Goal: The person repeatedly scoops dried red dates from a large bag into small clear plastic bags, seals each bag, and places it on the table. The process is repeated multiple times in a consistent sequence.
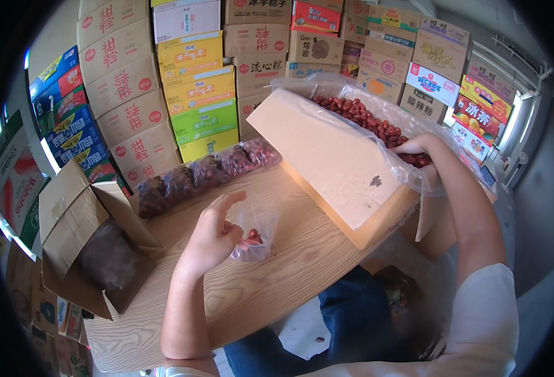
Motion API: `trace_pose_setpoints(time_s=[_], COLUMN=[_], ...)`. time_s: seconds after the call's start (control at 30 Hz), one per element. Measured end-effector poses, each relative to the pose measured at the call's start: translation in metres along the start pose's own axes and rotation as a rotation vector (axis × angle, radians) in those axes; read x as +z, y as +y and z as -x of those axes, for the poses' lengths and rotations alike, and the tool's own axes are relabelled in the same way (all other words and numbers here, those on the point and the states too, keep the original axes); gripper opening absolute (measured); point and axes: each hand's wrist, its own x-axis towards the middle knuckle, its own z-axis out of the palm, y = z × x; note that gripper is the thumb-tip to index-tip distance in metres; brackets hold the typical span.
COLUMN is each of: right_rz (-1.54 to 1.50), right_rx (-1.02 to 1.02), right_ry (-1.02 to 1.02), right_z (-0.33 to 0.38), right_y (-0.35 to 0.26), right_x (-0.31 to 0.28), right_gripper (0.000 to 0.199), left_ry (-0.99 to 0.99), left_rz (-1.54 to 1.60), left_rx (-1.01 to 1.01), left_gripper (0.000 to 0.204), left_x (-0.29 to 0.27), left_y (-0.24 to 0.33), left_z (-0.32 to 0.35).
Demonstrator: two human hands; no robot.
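A white sleeve led to the right hand, which dipped among red jujubes in a plastic-lined carton, its fingers' closure impossible to tell. The left hand held thumb and index finger apart at a clear bag containing more jujubes.

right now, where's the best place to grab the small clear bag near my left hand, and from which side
Probably the upper right edge of the bag, pinched from the right: your left hand is at its left side, it looks loose up there, and the red fruits lie low.
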Motion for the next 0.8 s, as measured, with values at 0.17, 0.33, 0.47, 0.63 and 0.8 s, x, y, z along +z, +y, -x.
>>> trace_pose_setpoints(time_s=[0.17, 0.33, 0.47, 0.63, 0.8], right_rz=[-0.058, -0.126, -0.253, -0.403, -0.310], right_rx=[0.007, -0.049, -0.134, -0.329, -0.335], right_ry=[-0.082, -0.098, -0.145, -0.313, -0.334], right_z=[0.006, 0.010, 0.012, 0.025, 0.026], right_y=[0.004, 0.019, 0.031, 0.031, 0.026], right_x=[-0.006, -0.010, -0.015, -0.015, -0.018], right_gripper=[0.073, 0.074, 0.073, 0.071, 0.059], left_ry=[0.006, 0.030, 0.036, 0.056, 0.075], left_rz=[-0.012, -0.014, -0.019, -0.032, -0.045], left_rx=[-0.011, -0.001, -0.002, 0.033, 0.052], left_gripper=[0.065, 0.064, 0.063, 0.055, 0.055], left_x=[-0.001, -0.003, -0.003, -0.006, -0.009], left_y=[0.000, 0.003, -0.002, -0.004, -0.005], left_z=[-0.001, 0.001, -0.001, -0.002, -0.003])
